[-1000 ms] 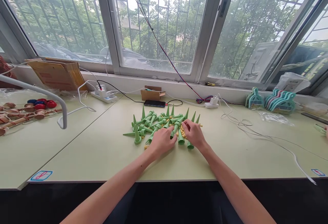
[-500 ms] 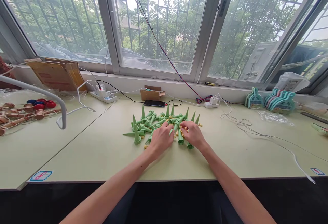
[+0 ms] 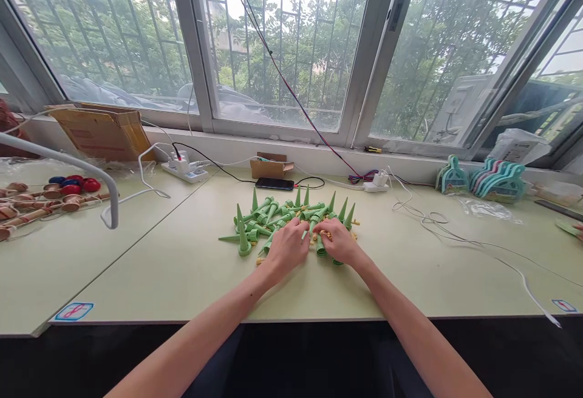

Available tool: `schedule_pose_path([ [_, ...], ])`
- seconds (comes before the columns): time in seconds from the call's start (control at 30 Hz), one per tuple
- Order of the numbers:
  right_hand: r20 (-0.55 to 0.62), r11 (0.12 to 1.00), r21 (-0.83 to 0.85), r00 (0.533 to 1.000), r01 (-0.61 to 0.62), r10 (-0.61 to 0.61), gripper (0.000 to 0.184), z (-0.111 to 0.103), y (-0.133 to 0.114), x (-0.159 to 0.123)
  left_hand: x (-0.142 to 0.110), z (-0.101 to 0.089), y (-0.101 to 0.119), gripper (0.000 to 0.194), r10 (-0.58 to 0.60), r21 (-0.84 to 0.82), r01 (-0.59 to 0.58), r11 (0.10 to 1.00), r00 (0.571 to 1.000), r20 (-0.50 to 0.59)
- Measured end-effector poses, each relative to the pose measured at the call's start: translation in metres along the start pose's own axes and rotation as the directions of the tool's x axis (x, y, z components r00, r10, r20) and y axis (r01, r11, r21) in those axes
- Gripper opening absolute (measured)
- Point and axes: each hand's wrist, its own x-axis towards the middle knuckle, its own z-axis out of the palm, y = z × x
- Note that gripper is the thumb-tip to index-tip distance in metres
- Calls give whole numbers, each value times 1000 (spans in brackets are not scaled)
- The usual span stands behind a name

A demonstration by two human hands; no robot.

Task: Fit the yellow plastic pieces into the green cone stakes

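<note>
the green cones lie in a loose pile at the middle of the surface, nearer its far edge than its near edge corners. yellow pieces are scattered among and beside them.

orientation: several cones stand upright on their wide ends, long axis vertical, tips up. one upright cone is at the pile's near left; others form a broken row along its far and right sides. a lying cone at the pile's left has its long axis roughly parallel to the near edge, tip toward the left edge. an open-ended cone beside the right hand lies with its mouth toward the near edge. the remaining cones lie at mixed angles.

left hand: over the near side of the pile, fingers curled downward; a green part shows at the fingertips, but whether it is gripped cannot be told. right hand: just beside the left, thumb and fingers drawn close together above the yellow pieces; its contents cannot be told.

the phone lies beyond the pile, near the far edge, in front of the small box.
</note>
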Motion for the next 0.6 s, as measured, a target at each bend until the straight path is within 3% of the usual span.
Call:
schedule_pose_path([
  [0.17, 75, 999, -18, 997, -34, 35, 48, 0, 1, 0, 0, 2, -1, 19, 0, -15, 0, 1000, 1000, -2],
  [0.6, 152, 1000, -31, 988, -2, 7, 52, -1, -2, 1, 0, 3, -2, 19, 10, -21, -10, 1000, 1000, -13],
])
